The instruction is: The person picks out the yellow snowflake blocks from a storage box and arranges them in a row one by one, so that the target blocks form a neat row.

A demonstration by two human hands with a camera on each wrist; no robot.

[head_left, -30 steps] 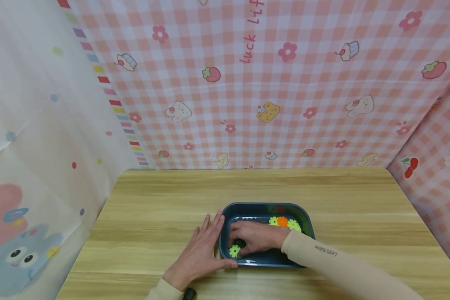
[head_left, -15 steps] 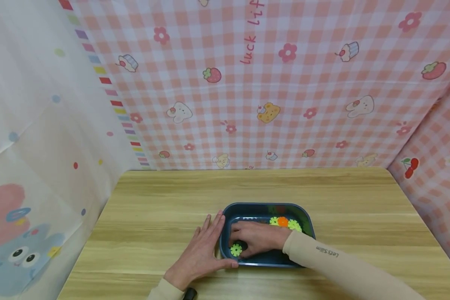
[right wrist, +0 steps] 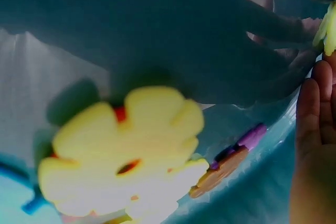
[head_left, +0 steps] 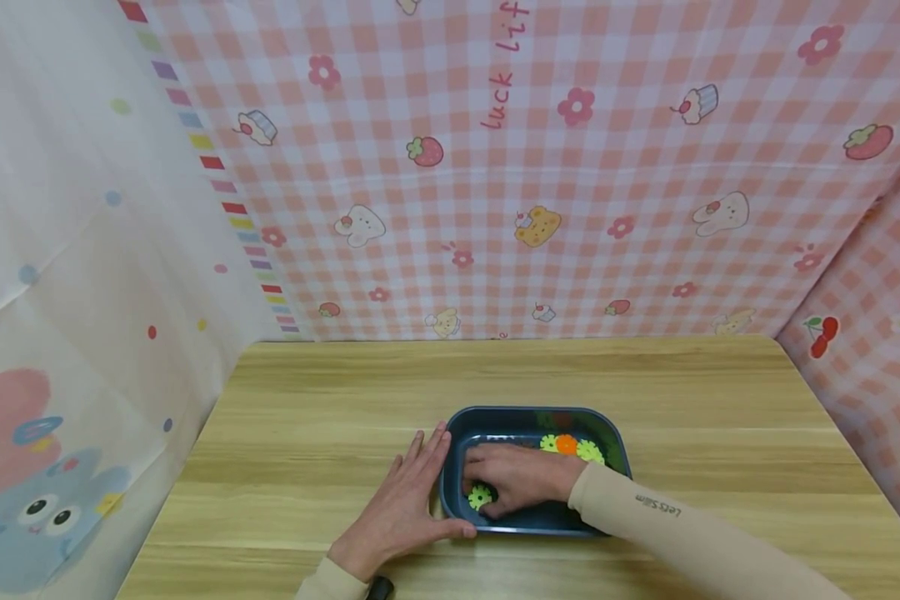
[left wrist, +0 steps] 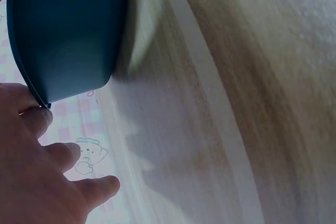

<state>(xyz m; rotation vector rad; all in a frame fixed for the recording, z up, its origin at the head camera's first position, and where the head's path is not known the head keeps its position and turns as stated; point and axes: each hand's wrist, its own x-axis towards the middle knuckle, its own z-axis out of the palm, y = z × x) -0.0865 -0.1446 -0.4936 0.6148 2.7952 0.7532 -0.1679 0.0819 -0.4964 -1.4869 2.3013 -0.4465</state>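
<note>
A dark blue rectangular tub stands on the table. Reaching into its left end, my right hand pinches a yellow-green snowflake disc between thumb and fingers. In the right wrist view that disc shows at the fingertips, cut off by the edge. My left hand rests against the tub's left corner, fingers spread, thumb along the near rim. The left wrist view has its fingertips touching the rim beside the outer wall. My right forearm hides part of the tub's inside.
More snowflake discs lie in the tub: an orange disc between yellow-green ones. In the right wrist view there are a large yellow disc, a brown disc and a purple disc. A black object sits by my left wrist.
The pinched yellow-green disc has shifted slightly right and away from me, with my right hand moving a little the same way. My left hand has stayed on the tub.
</note>
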